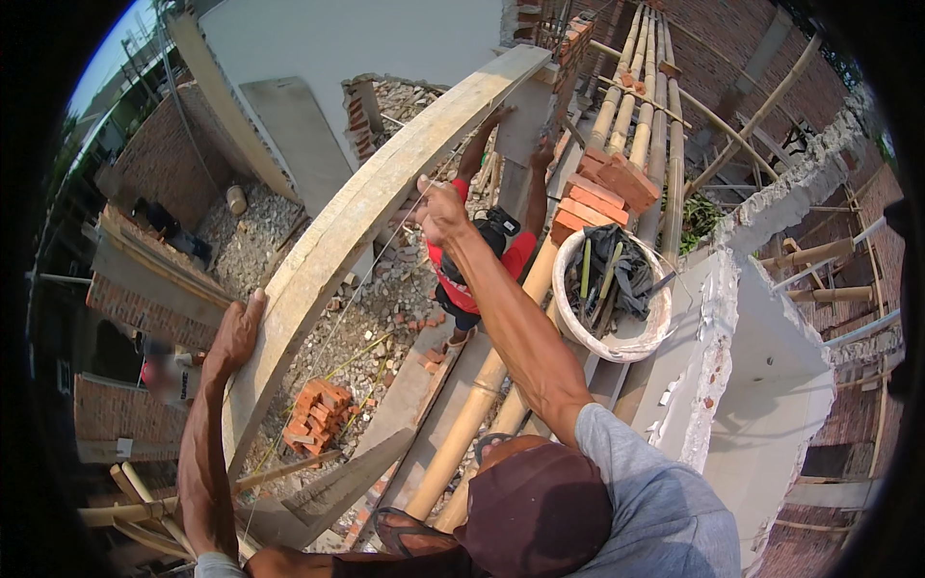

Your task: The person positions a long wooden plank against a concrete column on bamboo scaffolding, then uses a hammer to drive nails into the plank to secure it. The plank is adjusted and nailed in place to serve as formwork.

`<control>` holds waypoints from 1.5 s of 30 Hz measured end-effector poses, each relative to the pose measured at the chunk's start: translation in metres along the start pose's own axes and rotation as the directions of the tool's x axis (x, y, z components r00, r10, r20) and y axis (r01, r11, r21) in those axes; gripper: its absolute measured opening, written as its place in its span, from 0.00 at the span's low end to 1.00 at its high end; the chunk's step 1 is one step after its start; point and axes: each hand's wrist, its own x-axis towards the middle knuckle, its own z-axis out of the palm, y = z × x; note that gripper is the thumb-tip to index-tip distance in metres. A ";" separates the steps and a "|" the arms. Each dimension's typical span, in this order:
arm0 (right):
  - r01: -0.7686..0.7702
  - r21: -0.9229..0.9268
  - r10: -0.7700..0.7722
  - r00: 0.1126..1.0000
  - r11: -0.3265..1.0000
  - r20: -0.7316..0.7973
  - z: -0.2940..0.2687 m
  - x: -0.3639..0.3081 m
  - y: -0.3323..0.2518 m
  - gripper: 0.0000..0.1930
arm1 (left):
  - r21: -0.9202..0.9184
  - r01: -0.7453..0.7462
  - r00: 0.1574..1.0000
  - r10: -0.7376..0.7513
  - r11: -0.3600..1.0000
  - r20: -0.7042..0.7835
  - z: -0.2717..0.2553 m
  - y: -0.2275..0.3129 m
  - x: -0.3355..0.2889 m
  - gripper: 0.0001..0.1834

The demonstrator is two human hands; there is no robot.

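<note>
A long, pale wooden beam point(385, 202) slants from the lower left to the top centre, bent by the lens. My left hand point(239, 332) is closed against its near left part. Farther up, my right hand point(441, 210) is wrapped round its lower edge, and a thin string point(364, 279) hangs by those fingers. Beneath the beam stands a co-worker in a red and black shirt point(520, 254), arms raised, hands point(542, 151) near the beam's far end by a grey panel point(525, 125). What those hands touch is unclear.
Bamboo poles point(453, 472) run underfoot beside a sandalled foot point(405, 528). A white-rimmed bucket point(655, 337) with black plastic and stacked bricks point(602, 197) stand at right, near a broken wall point(713, 356). Below lie rubble and a brick pile point(318, 416). A maroon cap point(540, 496) covers the lower middle.
</note>
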 end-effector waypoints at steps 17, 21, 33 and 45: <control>0.022 -0.004 -0.022 0.999 1.000 0.044 -0.011 0.006 0.009 0.20 | 0.014 0.050 0.998 -0.050 0.999 0.025 -0.003 0.007 -0.003 0.43; 0.019 -0.023 -0.018 0.999 1.000 0.036 -0.009 0.008 0.009 0.20 | -0.015 0.012 1.000 -0.012 1.000 0.011 -0.004 0.007 -0.004 0.42; -0.017 0.002 0.017 0.999 1.000 0.037 0.005 -0.003 -0.002 0.19 | -0.007 -0.050 0.999 0.050 0.999 -0.007 -0.005 0.009 -0.004 0.38; 0.006 -0.002 -0.006 0.999 1.000 0.050 0.008 -0.004 0.000 0.19 | -0.038 -0.058 0.997 0.057 0.998 -0.043 0.006 -0.006 0.005 0.40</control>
